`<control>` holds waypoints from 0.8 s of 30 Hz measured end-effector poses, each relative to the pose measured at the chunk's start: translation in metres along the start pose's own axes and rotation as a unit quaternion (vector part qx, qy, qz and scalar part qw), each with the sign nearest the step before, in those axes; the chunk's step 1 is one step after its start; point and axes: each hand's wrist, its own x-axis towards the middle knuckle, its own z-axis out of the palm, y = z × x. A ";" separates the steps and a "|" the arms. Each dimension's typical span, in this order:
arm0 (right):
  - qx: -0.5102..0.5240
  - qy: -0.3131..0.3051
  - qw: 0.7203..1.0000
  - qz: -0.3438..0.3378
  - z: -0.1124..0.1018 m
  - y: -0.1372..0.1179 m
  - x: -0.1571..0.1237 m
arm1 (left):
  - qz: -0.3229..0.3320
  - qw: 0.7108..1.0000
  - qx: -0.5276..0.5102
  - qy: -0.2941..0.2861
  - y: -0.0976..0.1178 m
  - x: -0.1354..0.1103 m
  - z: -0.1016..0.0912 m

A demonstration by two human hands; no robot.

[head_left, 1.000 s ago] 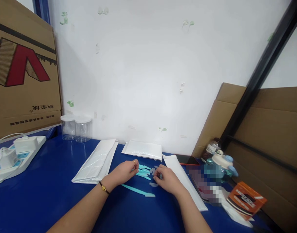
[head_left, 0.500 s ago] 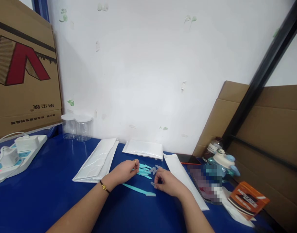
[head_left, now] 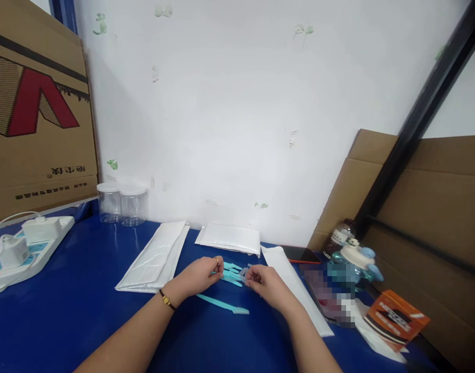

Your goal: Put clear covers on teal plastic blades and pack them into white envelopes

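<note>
My left hand (head_left: 206,274) is pinched at the left end of a small pile of turquoise eyebrow razors (head_left: 232,274). A bit of turquoise shows by its fingertips, but whether it holds a razor is hidden. Nearer to me, one more eyebrow razor (head_left: 224,305) lies alone, its pale blade end pointing right and its other end close under my left wrist. My right hand (head_left: 262,282) has thumb and fingers drawn together over several small translucent caps (head_left: 243,272) to the right of the pile. What its fingertips hold, if anything, I cannot make out.
White padded mailers lie left (head_left: 155,256), behind (head_left: 231,238) and right (head_left: 295,290) of the hands. Farther right are a phone (head_left: 299,254), a teal bottle (head_left: 354,264) and an orange box (head_left: 396,318). A power strip (head_left: 46,254) and lidded clear jars (head_left: 133,207) stand left.
My right hand has moved slightly away from me, up to the caps. The cap under its fingers before no longer shows at that spot. My left hand has stayed in place.
</note>
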 end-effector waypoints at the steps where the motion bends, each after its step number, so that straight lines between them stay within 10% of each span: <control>1: 0.001 -0.001 1.000 -0.003 0.001 -0.001 0.000 | 0.002 1.000 -0.002 -0.001 0.000 0.000 0.000; 16: 0.007 0.016 1.000 -0.003 -0.014 0.006 -0.002 | -0.001 0.996 -0.046 -0.073 0.000 0.002 0.014; 24: -0.081 -0.060 0.995 0.018 -0.021 0.035 -0.004 | 0.003 0.995 0.092 0.029 -0.018 0.006 0.012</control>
